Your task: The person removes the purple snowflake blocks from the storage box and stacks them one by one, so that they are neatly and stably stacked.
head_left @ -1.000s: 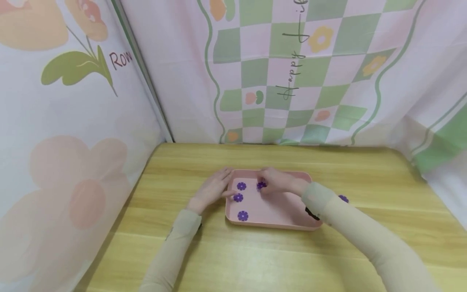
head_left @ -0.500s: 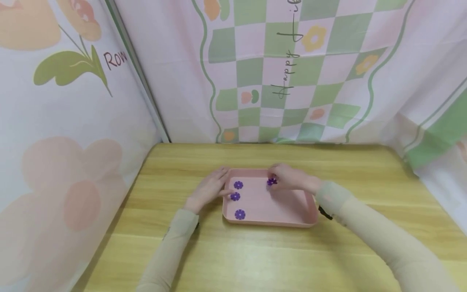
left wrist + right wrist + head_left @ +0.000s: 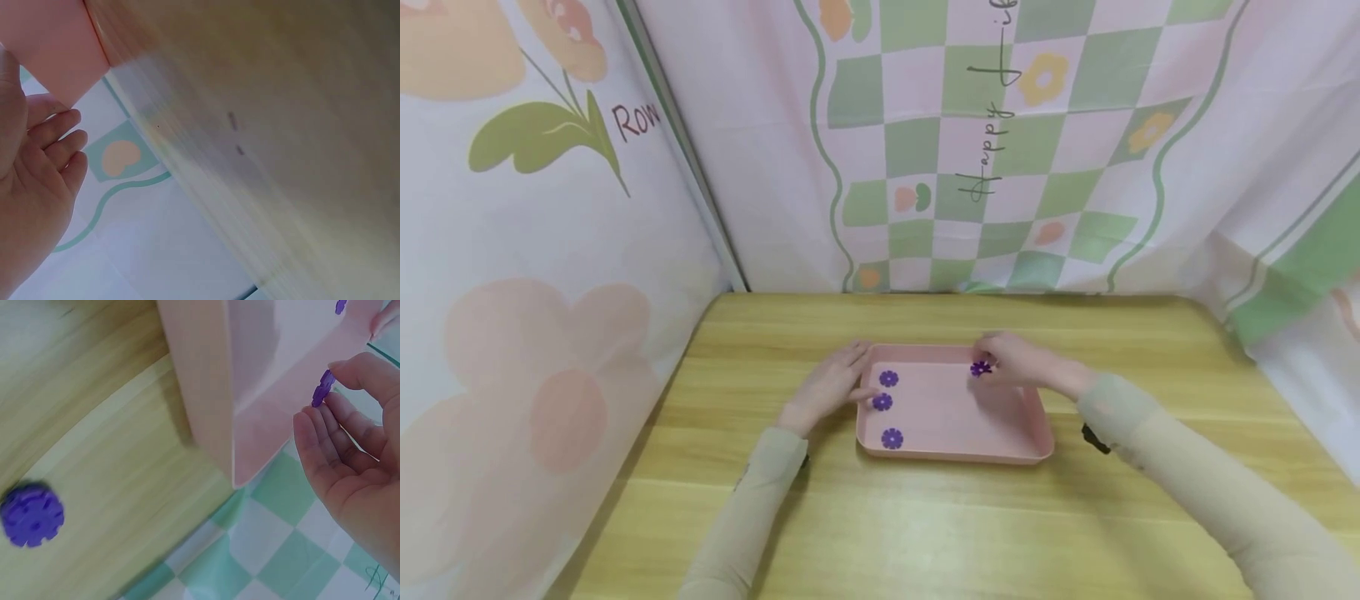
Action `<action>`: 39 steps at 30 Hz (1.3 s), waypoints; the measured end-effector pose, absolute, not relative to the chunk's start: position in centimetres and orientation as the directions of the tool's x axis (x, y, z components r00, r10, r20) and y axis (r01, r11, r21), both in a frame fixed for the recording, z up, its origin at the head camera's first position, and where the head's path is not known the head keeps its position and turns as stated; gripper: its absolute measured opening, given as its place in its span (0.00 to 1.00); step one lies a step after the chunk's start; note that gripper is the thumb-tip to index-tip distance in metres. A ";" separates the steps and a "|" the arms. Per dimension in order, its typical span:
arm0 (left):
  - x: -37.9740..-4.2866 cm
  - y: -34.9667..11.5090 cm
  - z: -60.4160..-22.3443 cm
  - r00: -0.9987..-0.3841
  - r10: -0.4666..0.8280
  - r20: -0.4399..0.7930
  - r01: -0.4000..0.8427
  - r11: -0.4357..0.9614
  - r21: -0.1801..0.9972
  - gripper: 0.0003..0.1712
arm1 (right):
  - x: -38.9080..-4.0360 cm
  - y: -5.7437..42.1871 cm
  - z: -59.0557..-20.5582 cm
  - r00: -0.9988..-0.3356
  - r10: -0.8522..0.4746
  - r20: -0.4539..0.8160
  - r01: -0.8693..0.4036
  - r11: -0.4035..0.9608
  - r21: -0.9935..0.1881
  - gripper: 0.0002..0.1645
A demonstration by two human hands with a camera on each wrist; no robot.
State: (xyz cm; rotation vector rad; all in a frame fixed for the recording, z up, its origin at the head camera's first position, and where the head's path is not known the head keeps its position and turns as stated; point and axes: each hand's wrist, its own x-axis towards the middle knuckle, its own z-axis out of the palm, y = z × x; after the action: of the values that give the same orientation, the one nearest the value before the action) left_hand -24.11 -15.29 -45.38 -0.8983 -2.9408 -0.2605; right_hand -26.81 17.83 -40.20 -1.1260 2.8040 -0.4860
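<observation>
A shallow pink tray (image 3: pixel 955 457) stands on the wooden table. My left hand (image 3: pixel 829 387) holds its left side, thumb over the rim and the other fingers at the far left corner; in the left wrist view the left hand (image 3: pixel 37 156) shows these fingers slightly bent beside the tray wall (image 3: pixel 56 50). Over the tray's far right part, my right hand (image 3: pixel 1017 363) pinches a purple notched plastic disc (image 3: pixel 980 368). The right wrist view shows this disc (image 3: pixel 323 387) edge-on between thumb and fingertips.
Three similar purple discs lie along the tray's left side: a far one (image 3: pixel 889 379), a middle one (image 3: pixel 882 402) by the left thumb, and a near one (image 3: pixel 892 438). Another disc (image 3: pixel 32 514) is on the table outside the tray. Patterned curtains (image 3: pixel 925 125) hang behind the table.
My right hand has moved right and slightly away with the pinched disc, from the tray's middle toward its far right. The left hand keeps its place on the tray.
</observation>
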 end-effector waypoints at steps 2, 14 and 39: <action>-24.1 -15.3 -45.4 -0.829 0.550 0.100 0.559 0.816 0.145 0.47 | -26.6 18.4 -39.9 -0.737 -0.674 0.045 -0.650 0.690 -0.319 0.10; -24.2 -15.5 -45.7 -0.820 0.558 0.126 0.572 0.804 0.164 0.48 | -25.9 22.5 -39.7 -0.783 -0.617 0.082 -0.606 0.724 -0.329 0.13; -24.2 -15.4 -45.7 -0.817 0.564 0.118 0.576 0.808 0.128 0.47 | -24.1 29.7 -41.0 -0.803 -0.570 0.174 -0.593 0.737 -0.325 0.11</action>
State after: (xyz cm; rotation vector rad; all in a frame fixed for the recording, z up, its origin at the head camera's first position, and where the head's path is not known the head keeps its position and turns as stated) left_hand -24.24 -15.36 -45.70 -0.9206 -2.9157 -0.2427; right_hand -24.07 29.70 -41.00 -1.0009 2.9863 -0.5932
